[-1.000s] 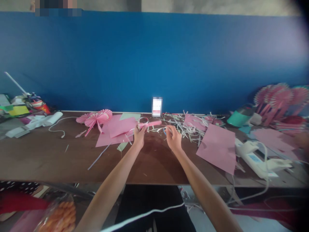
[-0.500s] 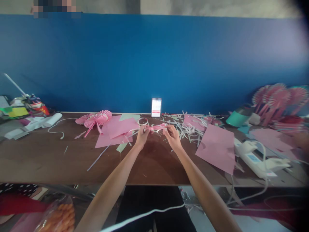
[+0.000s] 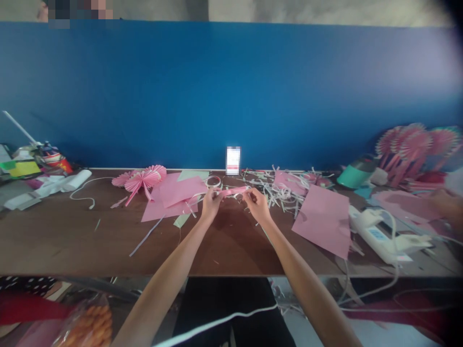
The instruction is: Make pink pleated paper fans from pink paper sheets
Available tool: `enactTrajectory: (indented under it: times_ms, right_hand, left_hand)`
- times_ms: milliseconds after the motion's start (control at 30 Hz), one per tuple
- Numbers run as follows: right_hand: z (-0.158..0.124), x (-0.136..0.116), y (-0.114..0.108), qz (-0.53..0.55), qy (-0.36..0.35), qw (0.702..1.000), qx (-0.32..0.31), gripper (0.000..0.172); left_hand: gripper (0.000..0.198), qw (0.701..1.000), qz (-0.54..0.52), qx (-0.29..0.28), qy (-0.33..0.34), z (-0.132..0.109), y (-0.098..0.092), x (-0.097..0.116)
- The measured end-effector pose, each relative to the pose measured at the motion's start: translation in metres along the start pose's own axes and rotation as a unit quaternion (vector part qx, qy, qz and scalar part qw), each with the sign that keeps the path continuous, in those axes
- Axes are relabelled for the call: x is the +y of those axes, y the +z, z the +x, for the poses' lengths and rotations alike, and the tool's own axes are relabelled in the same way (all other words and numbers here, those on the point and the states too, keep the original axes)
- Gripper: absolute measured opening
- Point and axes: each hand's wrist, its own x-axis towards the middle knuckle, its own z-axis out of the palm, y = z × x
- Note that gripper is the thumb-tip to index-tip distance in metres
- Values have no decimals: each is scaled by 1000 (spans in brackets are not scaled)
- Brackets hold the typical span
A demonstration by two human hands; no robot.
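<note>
Pinching a pink strip [image 3: 233,192] by its ends, left hand [image 3: 210,203] at nine o'clock, right hand [image 3: 257,204] at three.

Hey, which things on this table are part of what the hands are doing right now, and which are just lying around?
In use: left hand, right hand, the pink paper strip pinched between them.
Lying about: pink paper fans, loose pink sheets, white paper shreds, white glue gun, teal container.
</note>
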Motion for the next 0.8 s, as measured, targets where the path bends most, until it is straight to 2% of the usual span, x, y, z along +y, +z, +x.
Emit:
enactTrajectory:
  times_ms: [267,467,800]
  right_hand:
    - [-5,-7,4,-30,-31,998,-44,25]
    - [-2,-5,4,-4,-9,994,-106,28]
    - [-1,-3,-1,6,11,994,-105,31]
  left_hand:
    - [39,994,52,-72,67,-5,5,8]
    - [38,983,88,-117,110,-10,7,16]
    - [28,986,10,-154,70,-9,8,19]
